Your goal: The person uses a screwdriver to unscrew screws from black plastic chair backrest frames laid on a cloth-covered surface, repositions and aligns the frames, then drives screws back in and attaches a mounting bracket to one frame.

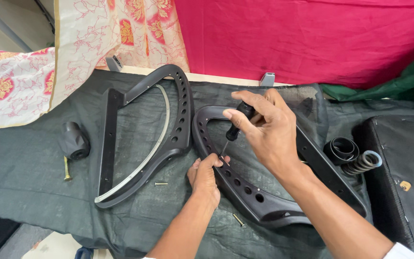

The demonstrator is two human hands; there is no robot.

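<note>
My right hand grips the black handle of a screwdriver, its thin tip pointing down at a curved black plastic armrest frame with a row of holes. My left hand pinches the frame's edge right where the tip meets it, and may hold a small screw there. A second, matching curved black frame with a metal strip along its inner curve lies to the left, apart from both hands.
A dark cloth covers the work surface. On it lie a black knob, a brass bolt, two loose screws, a metal spring beside a black ring, and a dark cushion at right. Pink and patterned fabric hangs behind.
</note>
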